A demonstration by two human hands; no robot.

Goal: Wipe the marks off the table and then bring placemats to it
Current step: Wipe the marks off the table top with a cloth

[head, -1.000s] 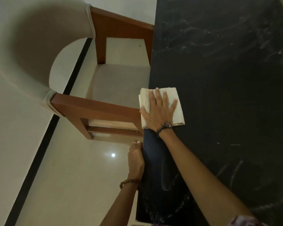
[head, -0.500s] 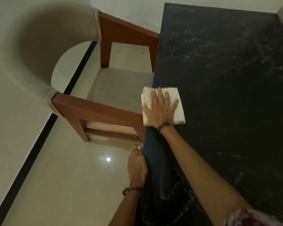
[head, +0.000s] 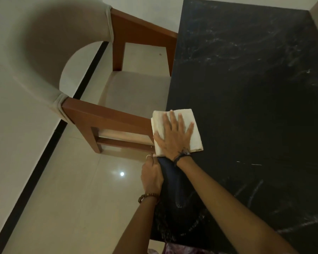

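1. Far left: pale tiled floor (head: 66, 208) crossed by a dark stripe running diagonally, with a small bright light reflection on the tiles near the chair's front leg.
2. Next: armchair (head: 106, 118) with curved beige upholstered back, beige seat and reddish-brown wooden arms and legs, pushed up to the left edge of the counter (head: 255, 107).
3. Low in the middle: left hand (head: 151, 176), beaded bracelet at the wrist, ring on one finger, fingers curled over the counter's left edge, grasping it just below the cloth (head: 176, 131).
4. Just right of that: folded cream cloth lying flat on the black counter at its left edge, one corner hanging slightly past the edge over the chair arm.
5. On top of the cloth: right hand (head: 174, 136), released and flat, fingers spread and straight, palm pressing the cloth down; dark cord band at the wrist, forearm stretching back toward the lower right.
6. Below both hands: a damp-looking streak on the counter and curved chalky marks (head: 191, 224) near the close corner.
7. Further right: more pale marks, short thin dashes right of the right wrist, slanted strokes lower down, faint whitish smears across the far part of the dark surface.
8. Bottom edge: a scrap of patterned fabric, too little visible to identify.
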